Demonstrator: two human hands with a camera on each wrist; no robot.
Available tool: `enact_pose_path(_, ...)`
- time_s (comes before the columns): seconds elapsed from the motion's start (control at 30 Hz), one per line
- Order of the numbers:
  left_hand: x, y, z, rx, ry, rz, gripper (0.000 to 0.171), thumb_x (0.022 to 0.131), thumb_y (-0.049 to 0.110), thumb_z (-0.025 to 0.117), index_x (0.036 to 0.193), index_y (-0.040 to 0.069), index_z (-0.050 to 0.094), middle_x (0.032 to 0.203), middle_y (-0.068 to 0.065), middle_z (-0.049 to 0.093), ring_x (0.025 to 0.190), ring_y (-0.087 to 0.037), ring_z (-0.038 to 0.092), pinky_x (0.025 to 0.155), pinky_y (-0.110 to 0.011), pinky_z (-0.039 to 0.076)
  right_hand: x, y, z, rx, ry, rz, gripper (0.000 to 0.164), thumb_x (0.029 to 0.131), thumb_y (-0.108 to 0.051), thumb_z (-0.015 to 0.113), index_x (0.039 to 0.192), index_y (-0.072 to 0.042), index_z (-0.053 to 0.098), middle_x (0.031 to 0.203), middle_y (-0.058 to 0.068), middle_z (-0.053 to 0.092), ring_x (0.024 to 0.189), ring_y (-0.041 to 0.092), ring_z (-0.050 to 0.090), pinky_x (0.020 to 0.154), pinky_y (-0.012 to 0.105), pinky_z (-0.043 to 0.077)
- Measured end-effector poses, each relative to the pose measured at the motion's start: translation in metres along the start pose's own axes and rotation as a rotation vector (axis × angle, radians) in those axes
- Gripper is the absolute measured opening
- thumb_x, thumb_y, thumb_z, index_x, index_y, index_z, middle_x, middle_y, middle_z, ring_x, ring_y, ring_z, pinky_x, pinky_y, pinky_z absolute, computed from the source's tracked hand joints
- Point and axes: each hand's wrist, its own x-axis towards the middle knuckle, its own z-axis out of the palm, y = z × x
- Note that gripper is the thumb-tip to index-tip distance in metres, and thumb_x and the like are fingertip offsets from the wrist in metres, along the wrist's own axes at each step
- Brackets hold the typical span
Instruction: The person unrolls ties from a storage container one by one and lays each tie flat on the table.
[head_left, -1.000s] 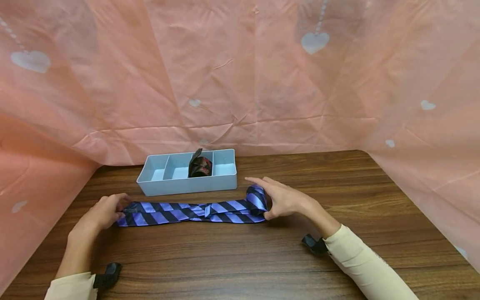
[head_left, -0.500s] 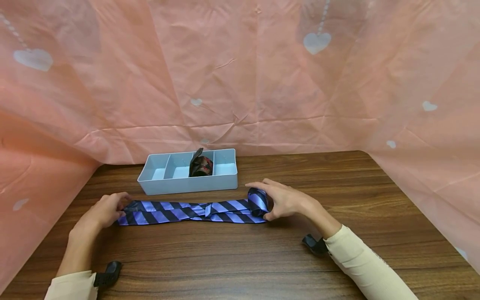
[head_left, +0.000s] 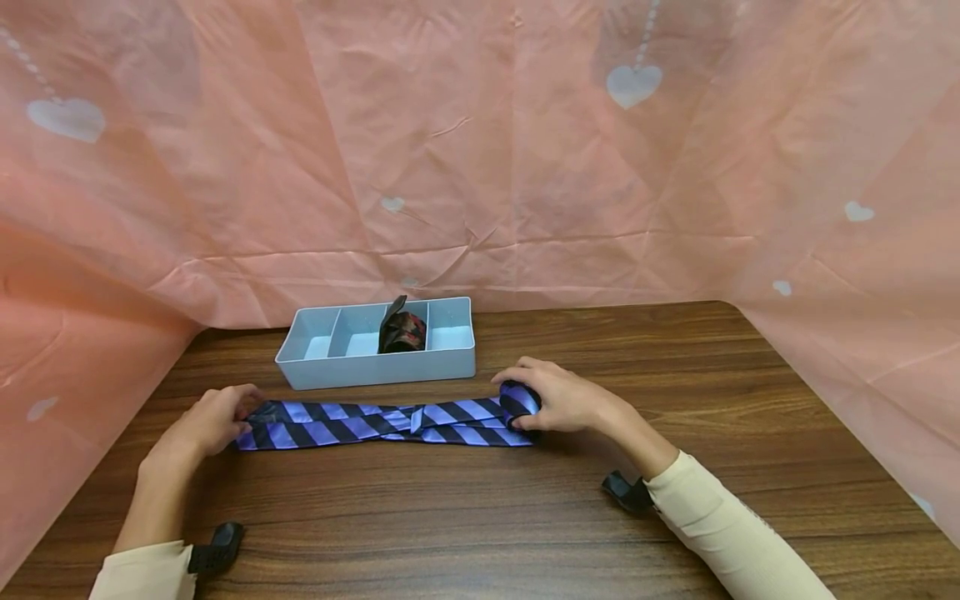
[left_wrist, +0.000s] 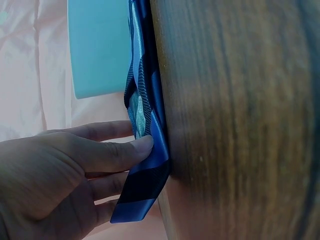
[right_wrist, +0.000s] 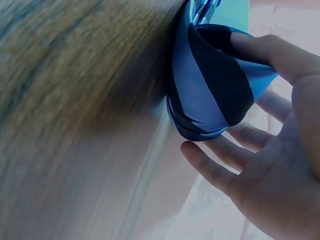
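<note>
A blue-purple and black striped necktie (head_left: 322,425) lies lengthwise on the wooden table, its back side with the small loop facing up. Its right end is turned over into a short roll (head_left: 517,403). My left hand (head_left: 206,422) pinches the left end; in the left wrist view the thumb presses on the tie (left_wrist: 147,175) with fingers behind it. At the other end my right hand (head_left: 567,400) holds the roll. From the right wrist, the thumb reaches into the top of the rolled fabric (right_wrist: 215,85), and the fingers lie along its outer side.
Behind the necktie stands a light blue divided box (head_left: 375,372). One of its compartments holds a dark rolled necktie (head_left: 405,333) with red patches, a flap sticking up. A pink curtain (head_left: 480,167) with hearts hangs around the wooden table (head_left: 450,517).
My right fingers have closed in around the roll, which sits slightly lower and further right, tilted over. The left hand stays put on its end.
</note>
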Motion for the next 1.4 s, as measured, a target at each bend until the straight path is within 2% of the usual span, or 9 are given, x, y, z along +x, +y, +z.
enact_pose_path(0.27,-0.0005,0.0007,-0.0006,-0.002,0.0,0.004,0.037,0.085,-0.015,0.069,0.12,-0.011,0.06,0.085,-0.016,0.063,0.075,-0.03,0.059,0.068,-0.05,0.052,0.0001,-0.0018,-0.002,-0.014,-0.01,0.03,0.059,0.084,-0.012,0.082,0.14,-0.008,0.061,0.122,0.009,0.063,0.11,0.026,0.06,0.094,0.047,0.052)
enact_pose_path(0.47,-0.0011,0.0001,-0.0001,-0.008,0.008,0.007,0.036,0.084,-0.016,0.069,0.119,-0.011,0.061,0.085,-0.017,0.063,0.075,-0.03,0.059,0.068,-0.051,0.052,0.0003,0.0013,-0.0014,-0.033,-0.003,0.015,0.059,0.083,-0.008,0.082,0.138,-0.007,0.061,0.123,0.01,0.064,0.114,0.028,0.061,0.098,0.051,0.052)
enact_pose_path(1.0,-0.0003,-0.0007,0.001,-0.008,-0.004,-0.007,0.038,0.084,-0.015,0.07,0.121,-0.011,0.06,0.088,-0.02,0.064,0.078,-0.032,0.06,0.071,-0.054,0.054,-0.0002,0.0011,-0.0014,-0.017,0.0,0.008,0.056,0.084,-0.005,0.081,0.137,-0.006,0.063,0.125,0.01,0.065,0.12,0.03,0.061,0.102,0.052,0.05)
enact_pose_path(1.4,-0.001,-0.0015,0.0014,-0.006,0.008,0.003,0.037,0.084,-0.015,0.07,0.12,-0.01,0.062,0.085,-0.017,0.063,0.075,-0.029,0.059,0.068,-0.05,0.052,-0.0009,0.0036,-0.0042,-0.007,0.021,-0.013,0.056,0.082,-0.005,0.081,0.135,-0.004,0.064,0.127,0.011,0.066,0.12,0.031,0.061,0.102,0.051,0.05)
